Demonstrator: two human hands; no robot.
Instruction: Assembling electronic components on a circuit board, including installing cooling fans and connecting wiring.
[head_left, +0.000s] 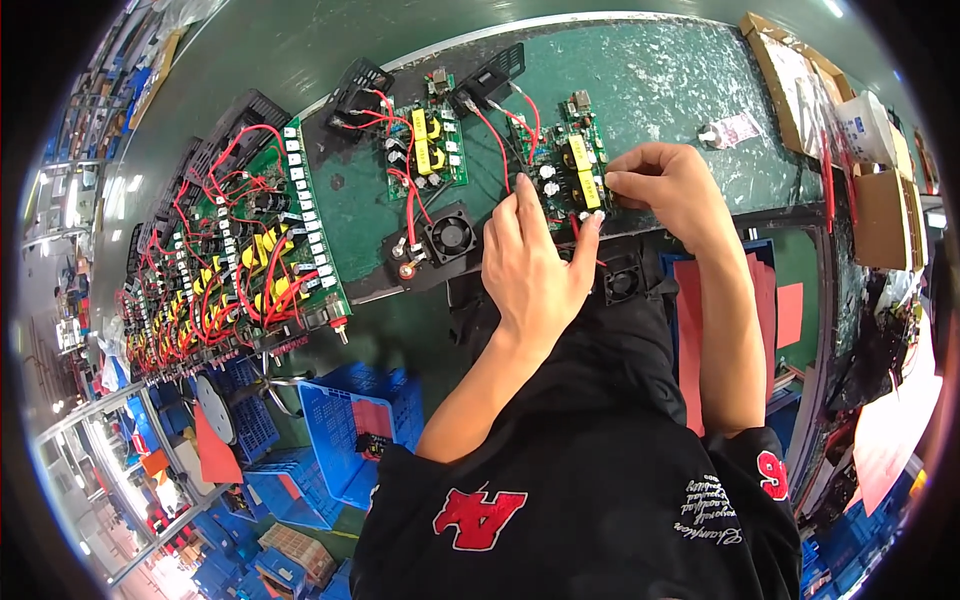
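A green circuit board [548,158] with yellow-wrapped transformers [582,170] lies at the table's near edge. My left hand [530,262] is at its near left corner, fingers stretched out and thumb apart, the tips touching the board's edge. On the opposite side my right hand [668,190] has thumb and forefinger closed in a pinch beside the transformers; whatever is between them is hidden. Red wires run from this board to a black vented panel [492,78] behind it. A black fan [621,284] hangs just below the table edge, partly covered by my left hand.
Left of my hands lies a similar wired board [422,150] with its own fan [452,236]. Several more boards stand in a row [230,260] farther left. A small white bottle [730,130] and a cardboard box [790,85] are at the right; blue crates [345,430] sit below.
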